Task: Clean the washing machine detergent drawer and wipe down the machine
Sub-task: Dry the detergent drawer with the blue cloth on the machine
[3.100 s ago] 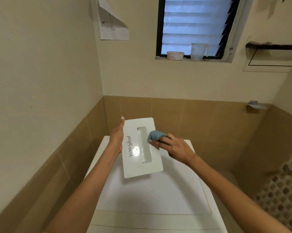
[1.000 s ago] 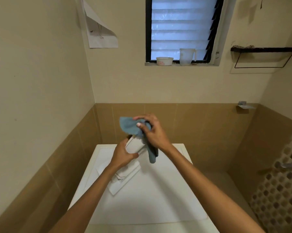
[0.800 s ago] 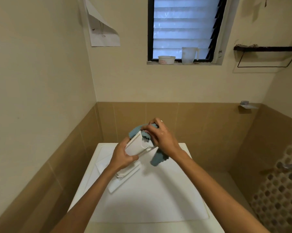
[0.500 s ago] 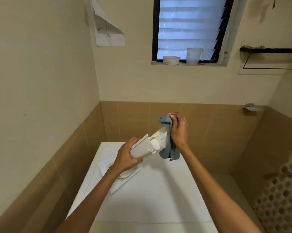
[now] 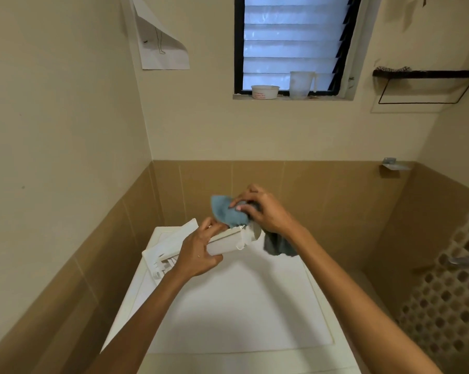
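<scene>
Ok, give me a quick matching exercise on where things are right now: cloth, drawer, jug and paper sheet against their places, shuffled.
Things:
1 cloth
2 drawer
3 jug
4 paper sheet

Places:
A on the window sill
B gripped in the left hand
C on the wall, left of the window
D held in the right hand

Pairs: 1-D, 2-B, 3-A, 4-C.
</scene>
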